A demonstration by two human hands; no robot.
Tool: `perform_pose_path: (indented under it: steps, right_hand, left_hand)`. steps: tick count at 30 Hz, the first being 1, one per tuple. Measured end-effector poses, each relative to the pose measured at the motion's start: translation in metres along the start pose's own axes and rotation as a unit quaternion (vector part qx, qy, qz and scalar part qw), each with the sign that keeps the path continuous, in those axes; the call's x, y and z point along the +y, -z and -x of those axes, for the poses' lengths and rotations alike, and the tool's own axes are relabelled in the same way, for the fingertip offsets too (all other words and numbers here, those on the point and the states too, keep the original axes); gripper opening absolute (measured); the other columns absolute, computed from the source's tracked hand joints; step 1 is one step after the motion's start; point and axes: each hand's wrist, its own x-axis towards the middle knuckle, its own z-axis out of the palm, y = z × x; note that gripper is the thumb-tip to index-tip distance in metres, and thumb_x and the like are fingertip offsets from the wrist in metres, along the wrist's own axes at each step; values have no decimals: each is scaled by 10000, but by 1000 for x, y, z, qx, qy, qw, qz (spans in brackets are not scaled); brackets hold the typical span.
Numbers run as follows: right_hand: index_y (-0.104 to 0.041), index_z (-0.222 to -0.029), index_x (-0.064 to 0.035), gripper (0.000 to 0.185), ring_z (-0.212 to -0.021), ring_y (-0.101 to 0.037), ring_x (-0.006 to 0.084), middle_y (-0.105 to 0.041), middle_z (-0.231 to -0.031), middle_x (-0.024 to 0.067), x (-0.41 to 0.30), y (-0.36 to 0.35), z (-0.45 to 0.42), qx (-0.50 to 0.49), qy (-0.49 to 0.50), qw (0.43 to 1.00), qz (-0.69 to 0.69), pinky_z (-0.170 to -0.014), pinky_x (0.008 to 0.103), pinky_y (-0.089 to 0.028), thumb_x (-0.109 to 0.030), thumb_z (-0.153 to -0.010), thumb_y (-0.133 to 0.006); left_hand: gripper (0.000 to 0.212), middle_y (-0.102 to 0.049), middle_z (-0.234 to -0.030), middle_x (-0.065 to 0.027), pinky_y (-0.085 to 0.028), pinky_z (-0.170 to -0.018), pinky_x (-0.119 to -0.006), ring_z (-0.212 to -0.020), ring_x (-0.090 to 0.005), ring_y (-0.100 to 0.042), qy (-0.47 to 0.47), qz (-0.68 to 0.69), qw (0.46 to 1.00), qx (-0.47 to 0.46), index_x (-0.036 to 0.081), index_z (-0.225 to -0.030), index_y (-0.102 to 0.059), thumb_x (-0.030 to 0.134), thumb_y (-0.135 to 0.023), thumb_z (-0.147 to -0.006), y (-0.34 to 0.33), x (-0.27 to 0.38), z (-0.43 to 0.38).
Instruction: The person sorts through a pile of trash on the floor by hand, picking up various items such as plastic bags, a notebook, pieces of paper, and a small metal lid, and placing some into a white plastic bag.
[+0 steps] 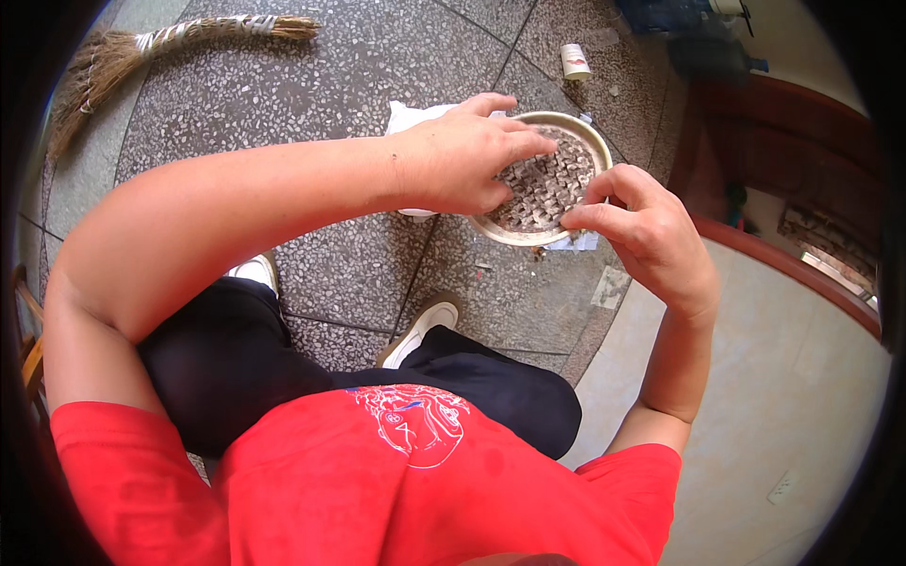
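A round, pale-rimmed tray point(600, 145) lies before me, filled with many small grey-brown pieces point(548, 187) set close together. My left hand point(471, 159) reaches over the tray's left side, fingers spread above the pieces; whether its fingertips touch them is not clear. At the tray's lower right edge is my right hand point(640, 230), thumb and index finger close together by the rim. Whether a small piece is pinched between them cannot be told. A white bag or cloth point(407, 119) lies partly hidden beneath my left hand and the tray.
A straw broom point(205, 34) lies on the speckled floor at upper left. A paper cup point(575, 62) is beyond the tray. Blue plastic water bottles point(711, 53) and reddish-brown wooden furniture point(778, 117) stand at upper right. My shoes point(425, 329) are below the tray.
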Motion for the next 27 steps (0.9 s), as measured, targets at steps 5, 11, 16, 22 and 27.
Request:
perform_pose_path:
  steps: [5, 11, 16, 22, 27]
  right_hand:
    - [-697, -848, -111, 229, -768, -578, 234, -577, -817, 48, 8, -10, 1, 9, 12, 1000, -8, -652, 341, -465, -11, -660, -613]
    - [-703, -845, -124, 233, -739, -583, 221, -586, -820, 36, 12, -15, 6, 30, 16, 999, -5, -634, 332, -467, -16, -652, -629]
    - [-691, -819, -117, 186, -742, -592, 217, -623, -894, 42, 16, -20, 11, 28, 16, 999, 3, -654, 328, -476, -27, -662, -645]
    - [-683, -837, -89, 164, -827, -619, 231, -631, -1080, 102, 18, -33, 34, 78, -37, 996, 13, -743, 326, -494, -24, -686, -675]
    - [-683, -877, -71, 145, -874, -612, 239, -606, -1083, 109, 29, -63, 121, 98, -239, 962, -92, -755, 309, -490, -7, -748, -666]
  left_hand:
    - [268, -655, -1045, -72, -432, -980, -388, -1144, -279, -507, 74, 33, 992, -95, 121, -1010, -691, 154, -715, -744, 0, 0, -4]
    - [144, -660, -859, -41, -442, -904, -356, -1002, -231, -549, 47, 14, 993, -107, 136, -892, -693, 232, -652, -793, -4, -7, -1]
    - [66, -653, -948, -57, -428, -952, -394, -1067, -260, -548, 70, 11, 991, -112, 104, -794, -671, 157, -693, -761, -2, -4, -3]
    - [151, -587, -1184, -111, -323, -1057, -448, -1256, -299, -413, 97, -120, 979, -136, 132, -878, -723, 184, -718, -736, 2, -11, 0]
    - [165, -345, -1458, -127, -287, -1083, -477, -1362, -329, -264, 106, -290, 926, -219, 152, -900, -748, 199, -692, -751, 4, -19, 2]
